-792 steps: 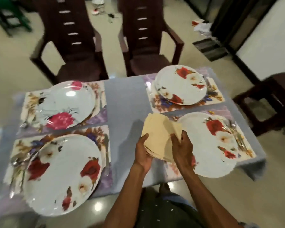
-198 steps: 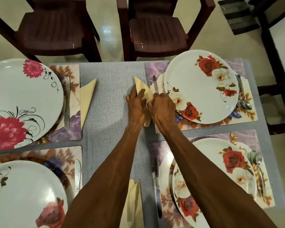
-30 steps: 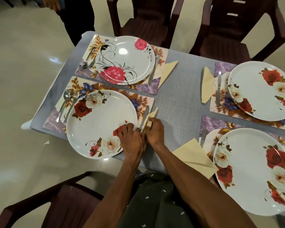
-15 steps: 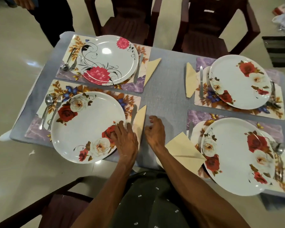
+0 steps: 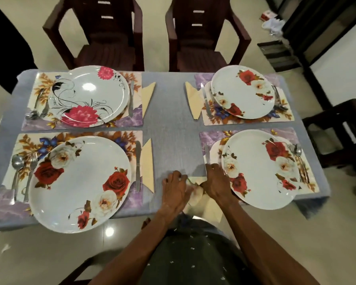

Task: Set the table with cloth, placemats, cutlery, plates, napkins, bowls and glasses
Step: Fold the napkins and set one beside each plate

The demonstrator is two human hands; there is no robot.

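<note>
Here, both hands are working at the near edge of the grey cloth (image 5: 171,128), on a yellow napkin (image 5: 211,204) lying beside the near right plate (image 5: 259,167). The left hand (image 5: 176,189) is curling its fingers onto the napkin's upper edge, and the right hand (image 5: 215,183) is pinching the same edge. Three other napkins are lying folded beside their placemats, each next to a knife.

no legible text or labels
</note>
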